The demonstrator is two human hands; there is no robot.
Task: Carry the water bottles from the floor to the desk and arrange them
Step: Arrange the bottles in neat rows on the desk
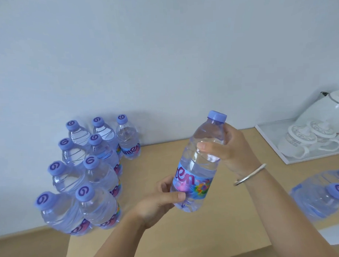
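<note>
A clear water bottle (199, 162) with a purple cap and a colourful label hangs tilted above the wooden desk (162, 159). My left hand (161, 199) grips its base from below. My right hand (231, 151), with a silver bangle on the wrist, grips its upper body near the neck. Several matching bottles (93, 173) stand upright in rows at the desk's left side, against the wall. Further bottles (324, 194) in a plastic-wrapped pack show at the right edge, partly cut off.
A white tray (276, 143) at the back right holds upturned white cups (299, 141) and a white kettle (325, 109). A pale wall runs behind the desk. The desk's front edge lies near the bottom of the view.
</note>
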